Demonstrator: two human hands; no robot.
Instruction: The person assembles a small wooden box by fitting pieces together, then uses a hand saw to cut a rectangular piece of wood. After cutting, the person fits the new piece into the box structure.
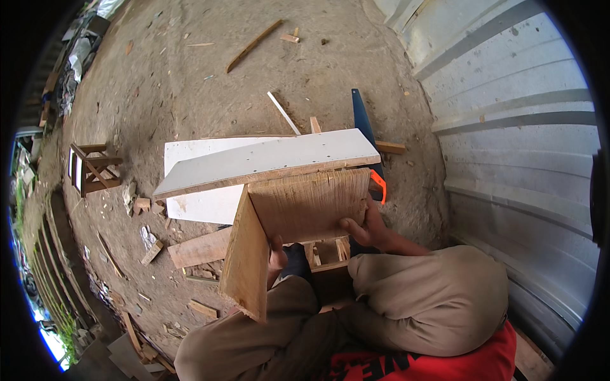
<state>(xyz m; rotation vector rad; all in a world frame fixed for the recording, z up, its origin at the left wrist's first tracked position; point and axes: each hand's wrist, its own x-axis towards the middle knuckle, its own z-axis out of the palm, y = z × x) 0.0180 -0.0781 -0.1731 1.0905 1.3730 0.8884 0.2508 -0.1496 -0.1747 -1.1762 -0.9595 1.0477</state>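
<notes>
Over my lap, boards meet at a corner. A bare plywood board faces me, and a second plywood board runs from its left end toward me. Along the top edge of the facing board lies a long white-faced board with small dark spots. My right hand grips the right end of the facing board, thumb on the near face and fingers partly hidden. Beside the lower inner face of the left board is my left hand; it is closed around that board, most of its fingers hidden behind it.
Beyond the boards lie a blue-bladed handsaw with an orange handle and another white board. A small wooden stool is at left. Wood offcuts are scattered on the dirt floor. A corrugated metal wall rises at right.
</notes>
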